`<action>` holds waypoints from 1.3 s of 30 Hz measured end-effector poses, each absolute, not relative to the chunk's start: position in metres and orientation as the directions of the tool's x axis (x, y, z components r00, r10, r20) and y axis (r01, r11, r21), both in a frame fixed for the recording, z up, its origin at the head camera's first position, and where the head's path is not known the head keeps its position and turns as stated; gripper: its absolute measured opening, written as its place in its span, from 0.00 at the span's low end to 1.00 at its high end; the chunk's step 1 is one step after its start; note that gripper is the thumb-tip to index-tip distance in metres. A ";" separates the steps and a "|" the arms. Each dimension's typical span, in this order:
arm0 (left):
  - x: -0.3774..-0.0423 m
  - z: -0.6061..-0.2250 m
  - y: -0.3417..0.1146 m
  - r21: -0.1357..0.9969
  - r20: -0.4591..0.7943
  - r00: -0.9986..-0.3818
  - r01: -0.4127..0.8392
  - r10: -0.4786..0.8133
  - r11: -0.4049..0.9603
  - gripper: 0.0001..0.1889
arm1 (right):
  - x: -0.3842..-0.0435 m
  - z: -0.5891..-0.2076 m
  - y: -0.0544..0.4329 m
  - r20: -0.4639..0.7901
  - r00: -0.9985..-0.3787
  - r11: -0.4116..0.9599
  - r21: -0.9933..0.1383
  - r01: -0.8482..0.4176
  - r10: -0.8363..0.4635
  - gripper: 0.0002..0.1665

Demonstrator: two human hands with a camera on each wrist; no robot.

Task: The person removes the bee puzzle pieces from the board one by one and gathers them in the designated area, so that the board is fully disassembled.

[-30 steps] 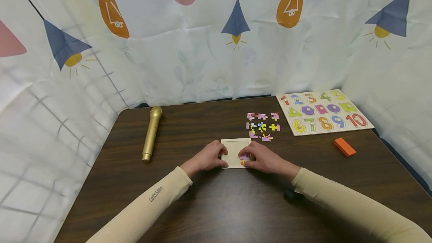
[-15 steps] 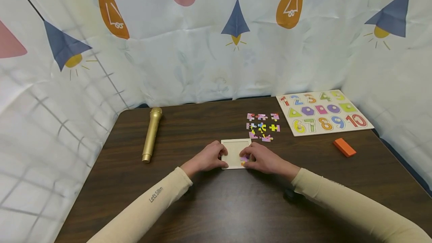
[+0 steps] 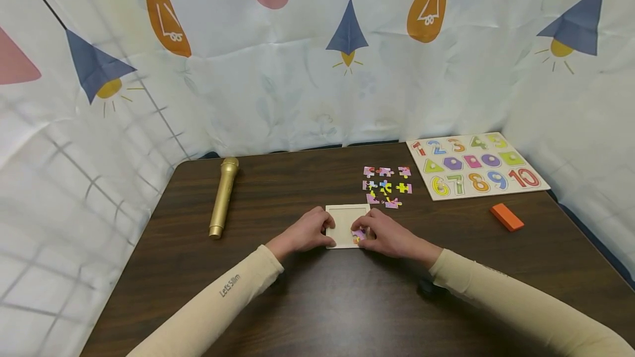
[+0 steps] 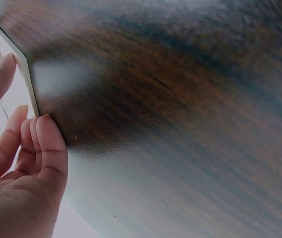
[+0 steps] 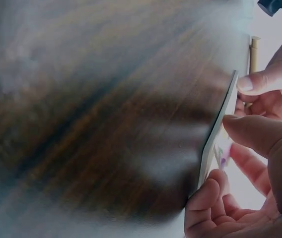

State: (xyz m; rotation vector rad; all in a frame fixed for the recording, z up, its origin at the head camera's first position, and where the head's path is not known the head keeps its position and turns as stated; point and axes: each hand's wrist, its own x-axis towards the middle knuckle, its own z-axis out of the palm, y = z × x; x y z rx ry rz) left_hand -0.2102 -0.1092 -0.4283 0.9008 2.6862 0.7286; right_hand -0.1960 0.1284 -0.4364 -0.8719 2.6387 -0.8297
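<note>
A small square light-wood puzzle tray point(image 3: 342, 230) lies on the table, its recess showing bare wood at the left and middle. My left hand point(image 3: 310, 229) grips the tray's left edge, thumb near the front corner and curled fingers along the side. Over the front right corner, my right hand point(image 3: 389, 233) pinches a pink and yellow jigsaw piece point(image 3: 358, 234) between thumb and fingers. In the right wrist view, the other fingers of this right hand point(image 5: 265, 173) curl against the tray's edge point(image 5: 215, 134). Whether the piece lies flat is partly hidden.
Several loose jigsaw pieces point(image 3: 386, 187) lie in rows just behind the tray. A number-and-shape board point(image 3: 466, 192) is at the back right, with an orange block point(image 3: 506, 217) before it. On the left lies a gold microphone point(image 3: 223, 197). A patterned curtain point(image 3: 297, 87) hangs behind the table.
The jigsaw piece shifts and turns slightly under my right fingers within the tray's front right corner. My left hand stays at the tray's left edge.
</note>
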 end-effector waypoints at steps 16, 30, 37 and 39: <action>-0.213 -0.431 -0.109 0.511 -0.035 -0.782 0.521 0.623 0.683 0.16 | -0.202 -0.434 0.131 -0.075 -0.783 0.681 -0.550 -0.484 -0.618 0.15; -0.210 -0.430 -0.111 0.508 -0.028 -0.780 0.527 0.625 0.681 0.17 | -0.225 -0.431 0.177 -0.003 -0.894 0.745 -0.555 -0.371 -0.448 0.16; -0.210 -0.431 -0.110 0.516 -0.030 -0.784 0.519 0.620 0.682 0.17 | -0.237 -0.432 0.217 0.024 -0.946 0.787 -0.547 -0.283 -0.324 0.16; -0.210 -0.430 -0.109 0.521 -0.034 -0.786 0.513 0.617 0.682 0.16 | -0.239 -0.432 0.225 0.026 -0.950 0.792 -0.545 -0.275 -0.312 0.15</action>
